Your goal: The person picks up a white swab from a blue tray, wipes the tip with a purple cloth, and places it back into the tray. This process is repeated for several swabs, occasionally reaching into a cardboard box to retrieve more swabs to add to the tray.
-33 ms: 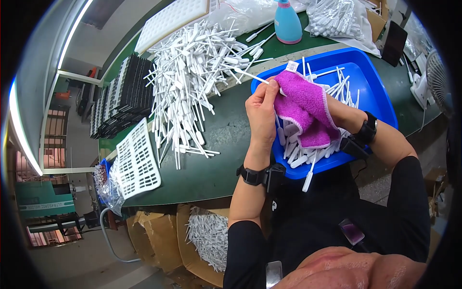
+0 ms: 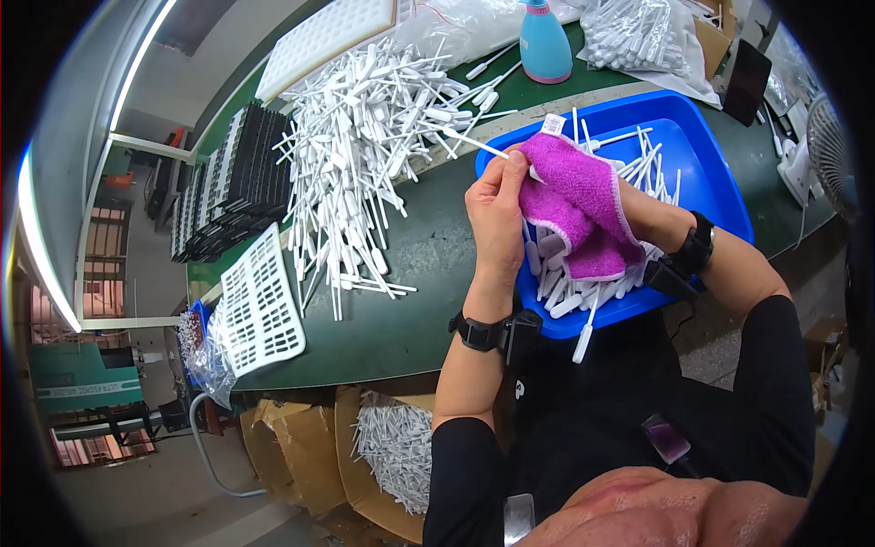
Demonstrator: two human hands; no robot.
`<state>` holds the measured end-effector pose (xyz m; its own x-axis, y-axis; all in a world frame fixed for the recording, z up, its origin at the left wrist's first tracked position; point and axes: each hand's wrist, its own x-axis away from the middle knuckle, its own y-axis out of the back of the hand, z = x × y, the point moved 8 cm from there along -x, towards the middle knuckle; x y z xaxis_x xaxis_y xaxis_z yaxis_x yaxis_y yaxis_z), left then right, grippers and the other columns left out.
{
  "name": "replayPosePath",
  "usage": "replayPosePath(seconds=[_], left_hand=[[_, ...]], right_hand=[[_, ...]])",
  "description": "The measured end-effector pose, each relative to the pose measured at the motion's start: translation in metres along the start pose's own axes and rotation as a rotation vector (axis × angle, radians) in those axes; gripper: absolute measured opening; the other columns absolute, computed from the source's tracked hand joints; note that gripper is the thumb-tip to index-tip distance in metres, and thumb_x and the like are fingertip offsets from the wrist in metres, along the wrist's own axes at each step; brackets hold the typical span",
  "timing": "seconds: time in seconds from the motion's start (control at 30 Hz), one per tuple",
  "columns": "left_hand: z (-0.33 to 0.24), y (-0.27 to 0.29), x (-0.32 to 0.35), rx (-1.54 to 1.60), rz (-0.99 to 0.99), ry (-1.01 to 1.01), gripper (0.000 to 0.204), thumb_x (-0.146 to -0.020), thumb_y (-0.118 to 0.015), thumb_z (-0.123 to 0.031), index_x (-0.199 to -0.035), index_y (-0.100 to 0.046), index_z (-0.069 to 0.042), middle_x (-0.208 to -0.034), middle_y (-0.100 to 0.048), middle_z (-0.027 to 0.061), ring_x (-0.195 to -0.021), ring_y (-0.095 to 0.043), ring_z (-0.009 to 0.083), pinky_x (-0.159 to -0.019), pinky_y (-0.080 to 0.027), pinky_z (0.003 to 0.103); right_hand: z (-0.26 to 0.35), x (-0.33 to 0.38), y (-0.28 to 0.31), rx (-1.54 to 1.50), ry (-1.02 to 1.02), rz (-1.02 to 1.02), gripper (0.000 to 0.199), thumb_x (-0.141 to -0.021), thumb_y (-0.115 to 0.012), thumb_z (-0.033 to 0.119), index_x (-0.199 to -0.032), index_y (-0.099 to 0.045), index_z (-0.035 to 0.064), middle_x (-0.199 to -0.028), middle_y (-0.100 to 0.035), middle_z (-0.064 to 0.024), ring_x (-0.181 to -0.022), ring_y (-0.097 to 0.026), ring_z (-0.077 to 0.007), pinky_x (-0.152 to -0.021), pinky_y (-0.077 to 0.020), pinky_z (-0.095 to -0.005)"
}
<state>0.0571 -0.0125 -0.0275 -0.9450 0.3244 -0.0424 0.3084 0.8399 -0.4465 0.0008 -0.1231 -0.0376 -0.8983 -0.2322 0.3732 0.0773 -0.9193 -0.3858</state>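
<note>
My left hand [image 2: 497, 219] pinches a slim white plastic stick [image 2: 476, 142] between thumb and fingers, its outer end pointing up and left. A purple terry cloth [image 2: 580, 187] meets the stick beside my thumb. My right hand [image 2: 649, 217] grips the cloth; it drapes over the fingers and hides them, along with the stick's other end. Both hands are above the near-left part of a blue tray [image 2: 726, 187]. White sticks with paddle-shaped ends [image 2: 567, 299] lie in it under the cloth, and one stick [image 2: 584, 339] pokes over its near rim.
Left of the tray, a large pile of white sticks [image 2: 365, 118] covers the green table [image 2: 428, 264]. Black racks [image 2: 232, 173] and a white slotted panel [image 2: 262, 301] stand farther left. A blue spray bottle [image 2: 545, 46] and bagged sticks [image 2: 638, 36] are behind. Below sits a carton [image 2: 351, 456].
</note>
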Motion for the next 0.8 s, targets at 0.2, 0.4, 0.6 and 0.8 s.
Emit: replayPosePath(seconds=[0.2, 0.4, 0.6, 0.8], left_hand=[[0.001, 0.0, -0.001, 0.02, 0.01, 0.007, 0.023, -0.095, -0.056, -0.019, -0.099, -0.067, 0.001, -0.086, -0.063, -0.002, -0.076, -0.05, 0.0026, -0.067, -0.039, 0.018], [0.005, -0.005, -0.002, -0.098, 0.075, -0.018, 0.024, -0.095, -0.056, -0.019, -0.096, -0.067, 0.001, -0.084, -0.062, -0.0031, -0.076, -0.049, 0.002, -0.067, -0.039, 0.018], [0.004, -0.005, -0.003, -0.141, 0.081, -0.031, 0.026, -0.096, -0.055, -0.02, -0.091, -0.066, 0.003, -0.086, -0.061, -0.0037, -0.075, -0.049, 0.0019, -0.067, -0.039, 0.018], [0.001, -0.003, -0.003, -0.076, 0.041, 0.035, 0.028, -0.097, -0.052, -0.022, -0.088, -0.063, 0.002, -0.086, -0.062, -0.0022, -0.075, -0.05, 0.0037, -0.069, -0.04, 0.018]], right_hand=[[0.001, -0.001, -0.002, -0.073, -0.004, 0.046, 0.042, -0.095, -0.055, 0.029, -0.128, -0.047, 0.0046, -0.109, -0.059, -0.0045, -0.089, -0.062, -0.0099, -0.068, -0.0526, -0.0203], [-0.011, -0.005, 0.015, -0.025, -0.003, -0.038, 0.041, -0.093, -0.056, 0.036, -0.118, -0.054, 0.0035, -0.097, -0.06, -0.0039, -0.08, -0.061, -0.0105, -0.065, -0.051, -0.0222], [-0.003, -0.003, 0.008, 0.034, 0.011, -0.02, 0.039, -0.093, -0.056, 0.036, -0.115, -0.055, 0.0038, -0.096, -0.06, -0.0029, -0.078, -0.06, -0.0104, -0.066, -0.0497, -0.0218], [0.015, 0.004, -0.018, -0.099, 0.13, -0.053, 0.035, -0.095, -0.053, 0.034, -0.114, -0.056, 0.0048, -0.097, -0.06, -0.0025, -0.08, -0.06, -0.0099, -0.068, -0.049, -0.0218]])
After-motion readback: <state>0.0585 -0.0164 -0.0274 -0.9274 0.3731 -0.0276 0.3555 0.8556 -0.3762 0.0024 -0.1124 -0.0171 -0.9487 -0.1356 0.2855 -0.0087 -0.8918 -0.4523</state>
